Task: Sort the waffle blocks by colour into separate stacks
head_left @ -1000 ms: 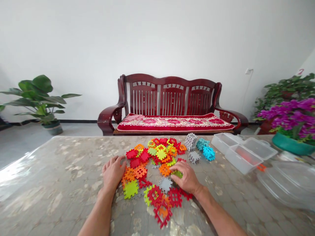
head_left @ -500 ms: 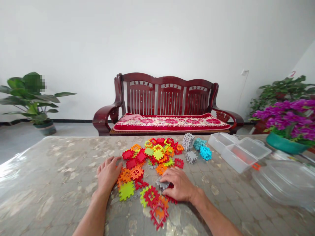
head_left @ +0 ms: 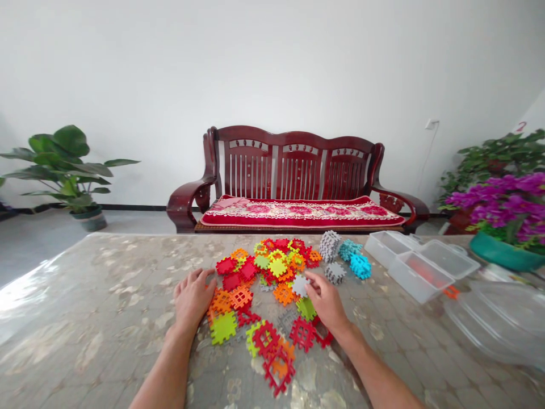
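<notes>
we noted the grey tile (head_left: 300, 286) in our right hand (head_left: 328, 302), pinched near its right edge between thumb and fingers, flat face showing. the fingers were closed to about the tile's thickness; how many bore on the far side we could not tell. the tile was at the right side of the loose tiles (head_left: 277, 267), just beyond a lime tile (head_left: 306, 308) and to the right of an orange window tile (head_left: 283, 294). whether it touched either was unclear.

our left hand (head_left: 195, 295) lay palm down at the left edge of the spread, fingers loosely bent and a little apart, with nothing seen in its hold. its thumb side was next to the orange tiles (head_left: 219, 302).

handling, our judgement: thin moulded plastic by its look, so light and stiff, with a smooth face that could slip under a fingertip. we rated the toothed rim the best hold, or a pinch on both faces close to an edge. breakage seemed unlikely, though teeth could catch on neighbours.

farther right on the surface (head_left: 106, 318) stood a tall grey stack (head_left: 329, 246), a shorter grey stack (head_left: 335, 273), blue stacks (head_left: 360, 266) and a clear plastic box (head_left: 402, 278).
</notes>
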Tool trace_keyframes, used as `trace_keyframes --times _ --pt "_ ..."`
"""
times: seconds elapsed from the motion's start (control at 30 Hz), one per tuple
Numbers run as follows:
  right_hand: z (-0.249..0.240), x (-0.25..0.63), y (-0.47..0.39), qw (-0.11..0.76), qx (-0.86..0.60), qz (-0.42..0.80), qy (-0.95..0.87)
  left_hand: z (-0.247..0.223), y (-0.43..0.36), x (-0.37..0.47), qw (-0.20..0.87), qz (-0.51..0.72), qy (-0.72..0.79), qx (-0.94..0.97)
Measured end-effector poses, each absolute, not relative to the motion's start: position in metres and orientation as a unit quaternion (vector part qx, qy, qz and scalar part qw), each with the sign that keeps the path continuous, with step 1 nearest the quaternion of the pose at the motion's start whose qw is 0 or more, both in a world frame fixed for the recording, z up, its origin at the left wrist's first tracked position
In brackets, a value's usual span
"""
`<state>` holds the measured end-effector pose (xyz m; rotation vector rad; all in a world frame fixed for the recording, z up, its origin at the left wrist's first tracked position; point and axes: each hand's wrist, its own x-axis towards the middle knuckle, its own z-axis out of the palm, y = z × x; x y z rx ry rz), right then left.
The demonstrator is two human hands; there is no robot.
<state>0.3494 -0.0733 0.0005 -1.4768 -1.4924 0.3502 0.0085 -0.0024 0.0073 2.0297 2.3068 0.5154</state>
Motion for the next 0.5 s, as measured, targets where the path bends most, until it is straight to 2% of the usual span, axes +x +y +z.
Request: trace_keyframes --times 0.2,0.5 --pt "0.001 0.359 -0.075 0.468 -0.600 0.137 -0.634 0.006 -0.001 0.007 0.012 0.169 0.736 0.655" --pt "0.019 0.355 -0.084 0.336 -0.626 0.083 -0.699 0.006 0.000 0.008 0.000 0.158 0.743 0.651"
